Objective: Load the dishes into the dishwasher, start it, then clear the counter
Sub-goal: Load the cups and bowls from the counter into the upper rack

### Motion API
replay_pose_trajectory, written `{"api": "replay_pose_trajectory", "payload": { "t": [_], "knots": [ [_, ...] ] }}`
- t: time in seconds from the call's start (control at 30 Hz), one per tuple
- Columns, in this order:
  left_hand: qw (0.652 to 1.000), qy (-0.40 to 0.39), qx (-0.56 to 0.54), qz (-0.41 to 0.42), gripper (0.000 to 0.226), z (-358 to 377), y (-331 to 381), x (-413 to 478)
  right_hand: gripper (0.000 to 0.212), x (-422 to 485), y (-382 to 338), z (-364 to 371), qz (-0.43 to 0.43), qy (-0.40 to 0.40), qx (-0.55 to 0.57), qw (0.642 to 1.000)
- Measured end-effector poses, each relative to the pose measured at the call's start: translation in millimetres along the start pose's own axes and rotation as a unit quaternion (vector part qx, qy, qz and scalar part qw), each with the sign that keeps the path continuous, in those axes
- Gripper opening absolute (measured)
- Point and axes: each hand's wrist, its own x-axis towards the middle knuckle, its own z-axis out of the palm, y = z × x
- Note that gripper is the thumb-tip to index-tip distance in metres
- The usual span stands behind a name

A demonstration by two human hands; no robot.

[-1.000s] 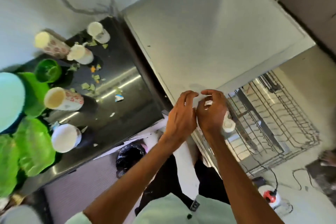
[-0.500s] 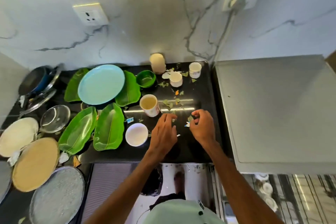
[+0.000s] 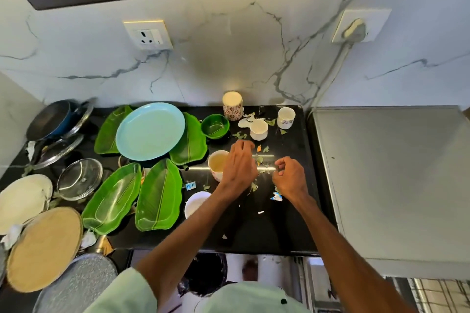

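At the far left of the frame, the pans (image 3: pixel 48 119) and glass lid (image 3: pixel 80 179) are sitting unloaded. The green leaf plates (image 3: pixel 157 195) and blue plate (image 3: pixel 151 131) are crowding the counter (image 3: pixel 254 231) towards the middle. Just right of them, the left hand (image 3: pixel 239 168) is reaching over the leaf scraps (image 3: pixel 259 160) with relaxed fingers, gripping nothing, right beside the cup (image 3: pixel 217 164). A careless sweep could be knocking that cup over. Further right, the right hand (image 3: pixel 290 178) is curling its fingers, and I cannot tell whether it is pinching a scrap. Brushed scraps could be falling off the counter's near edge. At the lower right corner, the dishwasher rack (image 3: pixel 432 295) is showing.
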Motion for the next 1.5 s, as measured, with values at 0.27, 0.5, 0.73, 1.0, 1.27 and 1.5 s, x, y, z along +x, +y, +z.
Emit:
{"api": "replay_pose_trajectory", "payload": {
  "t": [0.27, 0.5, 0.73, 1.0, 1.27, 1.5],
  "knots": [
    [0.994, -0.053, 0.099, -0.019, 0.092, 46.3, -16.3, 91.2, 0.031, 36.9, 14.1, 2.7, 0.01, 0.028, -0.007, 1.0],
    [0.967, -0.17, 0.19, -0.012, 0.111, 79.4, -18.0, 152.9, 0.034, 60.4, 23.1, 12.2, -0.004, 0.069, 0.012, 0.998],
    [0.982, -0.125, 0.139, 0.001, 0.085, 71.0, -27.4, 154.7, 0.034, 96.4, 20.9, -15.1, -0.004, 0.116, 0.02, 0.993],
    [0.979, -0.022, -0.168, -0.116, 0.076, 23.6, -44.3, 114.7, 0.08, 173.7, 11.6, -13.4, -0.01, 0.092, -0.01, 0.996],
    [0.93, -0.004, -0.304, -0.208, 0.082, -7.0, -62.8, 105.5, 0.095, 217.9, 18.8, 10.0, -0.064, -0.008, -0.158, 0.985],
    [0.857, -0.064, -0.437, -0.265, 0.102, -1.1, -43.5, 98.1, 0.071, 173.0, 31.1, 10.6, -0.055, 0.033, -0.043, 0.997]
  ]
}}
